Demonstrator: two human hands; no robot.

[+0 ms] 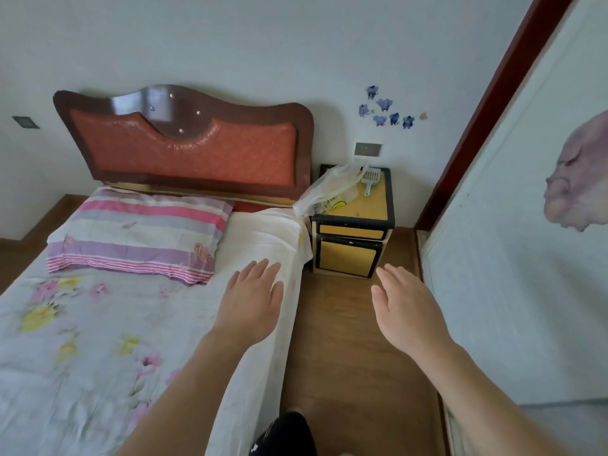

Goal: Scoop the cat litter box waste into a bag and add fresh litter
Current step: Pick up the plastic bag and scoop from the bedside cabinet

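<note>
Both hands out, left hand (253, 297) and right hand (404, 307) spread flat, empty, short of the nightstand (353, 225); on it, scoop (370, 178) beside bag (325, 192), contents unclear.

Glossy wood headboard (171, 100); crinkled clear plastic bag (329, 189); cloth sheet (82, 324).
</note>
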